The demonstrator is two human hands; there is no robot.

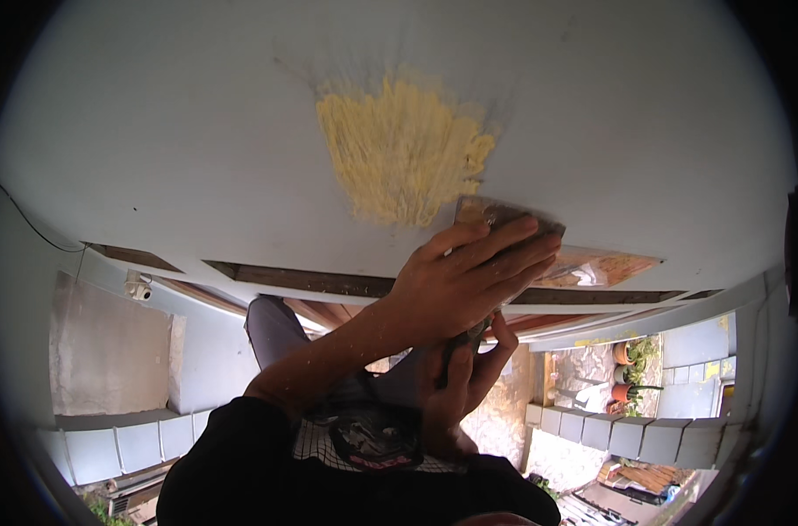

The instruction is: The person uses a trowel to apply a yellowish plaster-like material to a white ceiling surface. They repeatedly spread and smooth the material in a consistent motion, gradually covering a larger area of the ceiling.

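Note:
My left hand [478, 263] lies over the broad metal blade of a scraper [476, 209], its fingers stretched out and pressing it to the pale painted surface [206, 149]. Below it, my right hand [465, 377] is closed round the scraper's dark handle, which is partly hidden. The blade's upper left corner is just below a rough patch of streaky yellow filler [399, 149] with grey smudges round it. Right of the blade is a brownish, patchy panel or opening [618, 267], which I cannot make out clearly.
Dark narrow slots [311, 280] run along the surface's near edge. A small white camera [138, 285] is mounted at left, below a thin cable [31, 219]. Potted plants [625, 377], tiled ledges [592, 430] and stacked brown pieces [636, 482] show beyond my body at lower right.

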